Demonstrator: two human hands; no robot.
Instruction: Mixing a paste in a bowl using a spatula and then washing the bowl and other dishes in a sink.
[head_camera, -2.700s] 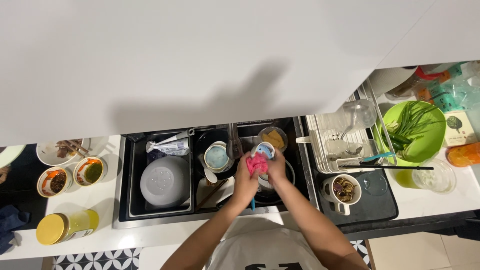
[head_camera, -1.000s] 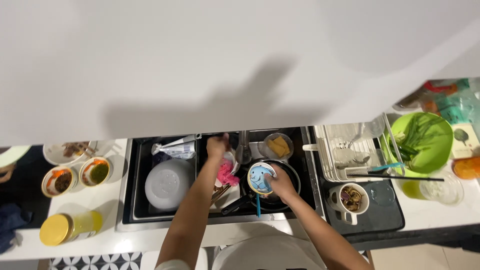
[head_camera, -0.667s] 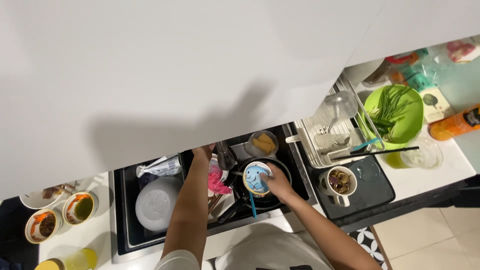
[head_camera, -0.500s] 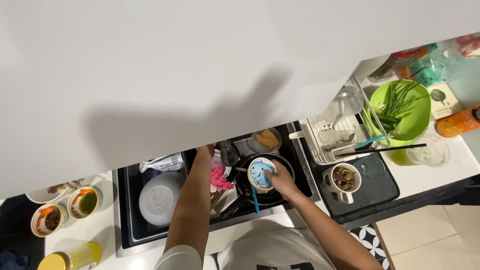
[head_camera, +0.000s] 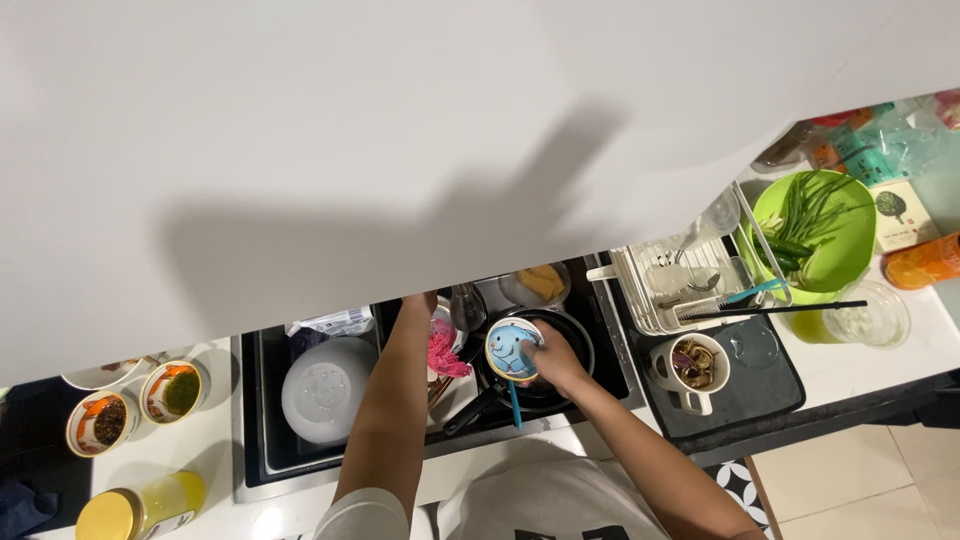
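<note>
My right hand (head_camera: 555, 362) holds a small round dish with a blue cartoon picture (head_camera: 511, 349) over a black frying pan (head_camera: 570, 350) in the sink. My left hand (head_camera: 421, 302) reaches to the back of the sink under the white cabinet, next to the tap (head_camera: 466, 305); its fingers are partly hidden. A pink scrub cloth (head_camera: 444, 351) lies just right of my left forearm. A blue-handled utensil (head_camera: 513, 404) leans on the pan's near edge.
An upturned white bowl (head_camera: 326, 389) fills the left basin. A white dish rack (head_camera: 683, 285), a mug with scraps (head_camera: 693, 366) and a green colander of greens (head_camera: 818, 230) stand on the right. Small sauce bowls (head_camera: 100, 422) and a yellow jar (head_camera: 138, 505) are at the left.
My left hand left the dish and pink cloth and reached to the back of the sink by the tap. My right hand keeps the dish over the pan. The view shifted slightly.
</note>
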